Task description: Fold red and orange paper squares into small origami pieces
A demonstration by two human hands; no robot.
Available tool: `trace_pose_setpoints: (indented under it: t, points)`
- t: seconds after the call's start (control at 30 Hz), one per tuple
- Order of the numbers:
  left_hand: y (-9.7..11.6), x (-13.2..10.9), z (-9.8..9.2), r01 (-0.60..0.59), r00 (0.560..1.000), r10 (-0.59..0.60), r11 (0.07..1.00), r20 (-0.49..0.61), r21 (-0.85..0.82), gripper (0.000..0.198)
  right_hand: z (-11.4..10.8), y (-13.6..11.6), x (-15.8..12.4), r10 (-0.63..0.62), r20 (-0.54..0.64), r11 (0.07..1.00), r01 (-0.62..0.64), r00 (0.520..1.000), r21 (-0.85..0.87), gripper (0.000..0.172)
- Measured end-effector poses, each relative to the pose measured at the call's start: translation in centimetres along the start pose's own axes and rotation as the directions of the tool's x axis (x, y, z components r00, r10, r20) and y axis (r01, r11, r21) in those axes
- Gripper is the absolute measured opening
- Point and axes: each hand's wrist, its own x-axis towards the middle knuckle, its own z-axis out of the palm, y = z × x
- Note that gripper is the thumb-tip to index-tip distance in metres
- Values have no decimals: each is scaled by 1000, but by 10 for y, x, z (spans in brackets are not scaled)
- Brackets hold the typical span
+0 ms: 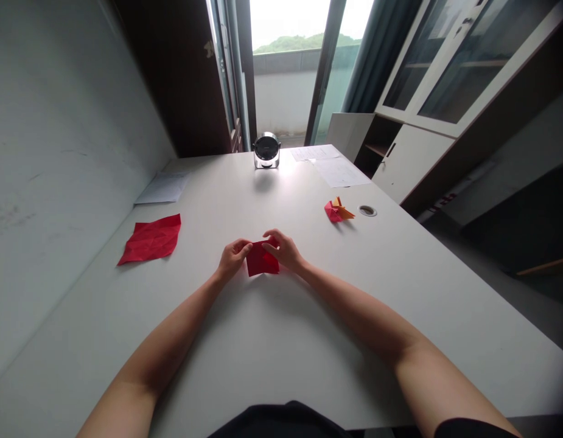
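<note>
A small folded red paper (259, 260) is held between my two hands, just above the white table. My left hand (234, 257) pinches its upper left corner between thumb and fingers. On the other side, my right hand (285, 249) grips the right edge, thumb on the near face and fingers behind; part of the paper is hidden there. A larger creased sheet of red paper (152, 239) lies on the table to the left. Folded pink and orange paper pieces (338, 210) sit to the right, apart from my hands.
A round black and silver device (266, 150) stands at the table's (281, 353) far edge. White papers (340, 172) lie at the back right, and another stack (162, 187) at the back left. A round cable hole (367, 210) is near the right edge. A wall borders the left.
</note>
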Motion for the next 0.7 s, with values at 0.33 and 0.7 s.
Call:
trace_pose_setpoints:
  t: [0.33, 0.7]
  points:
    - [-3, 1, -4, 13, 999, -16, 996, -40, -85, 33, 1, 5, 1, 68, 5, 986, -68, 998, 154, 36]
    - [-4, 0, -3, 87, 994, -82, 994, 71, -69, 35, 1, -1, 3, 141, 69, 945, -155, 988, 288, 42]
